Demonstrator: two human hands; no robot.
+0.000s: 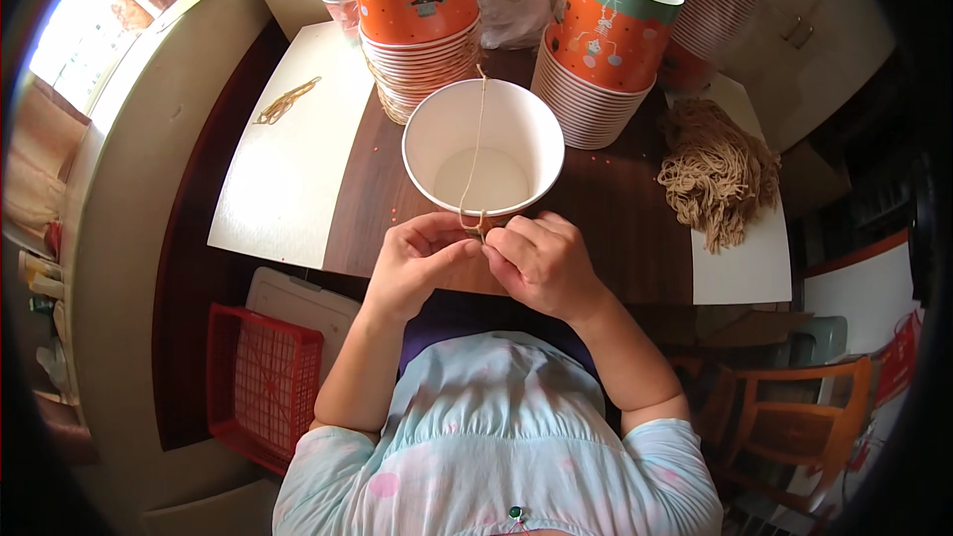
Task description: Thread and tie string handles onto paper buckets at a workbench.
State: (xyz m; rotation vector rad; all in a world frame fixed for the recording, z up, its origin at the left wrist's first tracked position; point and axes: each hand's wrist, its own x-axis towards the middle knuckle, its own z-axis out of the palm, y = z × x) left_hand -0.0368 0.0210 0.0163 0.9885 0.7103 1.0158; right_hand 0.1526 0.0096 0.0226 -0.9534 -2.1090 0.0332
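A white-lined paper bucket [528, 129] stands in front of me, its mouth facing up toward me. A thin piece of twine [477, 144] crosses its opening from the far rim to the near rim. At the near rim, my left hand [419, 256] and my right hand [544, 263] meet almost fingertip to fingertip. Both are closed in a pinch around the twine's near end. Fingers partly cover that end, so whether it is knotted or threaded there cannot be made out.
Behind the bucket rise a left stack [417, 20] and a right stack [608, 50] of orange and green paper buckets. A bundle of twine [720, 174] lies at the table's right, and some loose strands [288, 101] at the left. A red basket [263, 387] and wooden chair [794, 417] flank me.
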